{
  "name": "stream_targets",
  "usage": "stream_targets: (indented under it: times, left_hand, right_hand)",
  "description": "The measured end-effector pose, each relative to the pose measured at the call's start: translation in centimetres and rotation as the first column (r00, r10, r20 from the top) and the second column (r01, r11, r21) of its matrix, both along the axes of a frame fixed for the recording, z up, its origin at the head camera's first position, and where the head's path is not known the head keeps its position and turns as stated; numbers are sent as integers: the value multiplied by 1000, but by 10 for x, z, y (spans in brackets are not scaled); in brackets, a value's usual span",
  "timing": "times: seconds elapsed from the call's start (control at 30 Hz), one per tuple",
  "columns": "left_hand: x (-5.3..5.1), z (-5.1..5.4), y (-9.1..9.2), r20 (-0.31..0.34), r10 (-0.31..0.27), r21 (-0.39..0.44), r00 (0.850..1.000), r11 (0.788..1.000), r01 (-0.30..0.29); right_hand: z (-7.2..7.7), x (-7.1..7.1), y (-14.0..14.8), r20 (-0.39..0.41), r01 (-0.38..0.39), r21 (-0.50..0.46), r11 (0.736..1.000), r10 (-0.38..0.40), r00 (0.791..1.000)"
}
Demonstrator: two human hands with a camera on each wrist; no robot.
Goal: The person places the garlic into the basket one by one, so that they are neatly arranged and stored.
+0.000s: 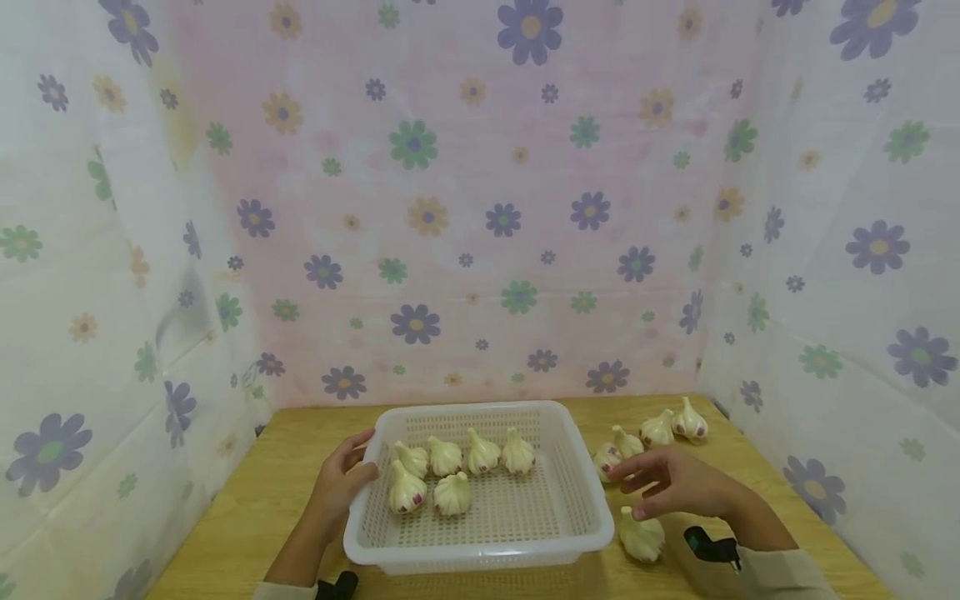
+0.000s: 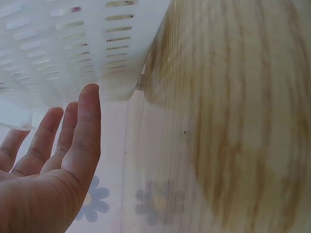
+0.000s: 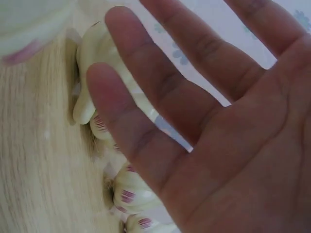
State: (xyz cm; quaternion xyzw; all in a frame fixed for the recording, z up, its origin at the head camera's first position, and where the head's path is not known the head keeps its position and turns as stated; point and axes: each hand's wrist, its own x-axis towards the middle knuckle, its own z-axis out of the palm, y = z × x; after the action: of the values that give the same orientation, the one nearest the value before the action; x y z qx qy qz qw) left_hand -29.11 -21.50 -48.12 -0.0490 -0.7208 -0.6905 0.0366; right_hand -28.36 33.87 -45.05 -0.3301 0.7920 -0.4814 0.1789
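A white plastic basket [image 1: 480,554] with perforated walls stands on the table, with several garlic bulbs [image 1: 482,452] in its left and back part. My left hand [image 1: 337,479] is at the basket's left side, thumb by the rim. In the left wrist view its fingers [image 2: 87,121] are extended along the outer wall. To the right of the basket, my right hand [image 1: 678,483] hovers among loose garlic, fingers spread and holding nothing. Its thumb is over a near garlic bulb [image 1: 642,537]; the fingertips overlap another bulb [image 1: 606,460]. Whether they touch is unclear.
More garlic bulbs [image 1: 657,428] lie in a row toward the table's back right corner. The wooden table [image 1: 247,492] is enclosed by flowered cloth [image 1: 465,183] at the back and both sides.
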Motion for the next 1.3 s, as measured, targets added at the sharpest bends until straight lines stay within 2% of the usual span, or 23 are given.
stream_targets:
  times: [0.2, 0.37, 0.53, 0.83, 1.3]
  left_hand:
    - [2, -1, 1, 8, 6, 4, 1000, 1000, -6]
    - [3, 0, 0, 5, 0, 2, 1000, 1000, 0]
    - [1, 0, 1, 1, 7, -5, 1000, 1000, -7]
    - [1, 3, 2, 0, 13, -8, 1000, 1000, -13]
    - [1, 1, 2, 5, 19, -12, 1000, 1000, -19]
  right_hand:
    - [-7, -1, 0, 21, -36, 43, 998, 35, 999]
    - [-10, -3, -1, 81, -118, 0, 993, 118, 990]
    - [-13, -7, 1, 59, -149, -19, 989, 150, 987]
    - [-15, -8, 5, -3, -127, 24, 992, 127, 992]
    - [-10, -3, 7, -59, -27, 83, 996, 32, 998]
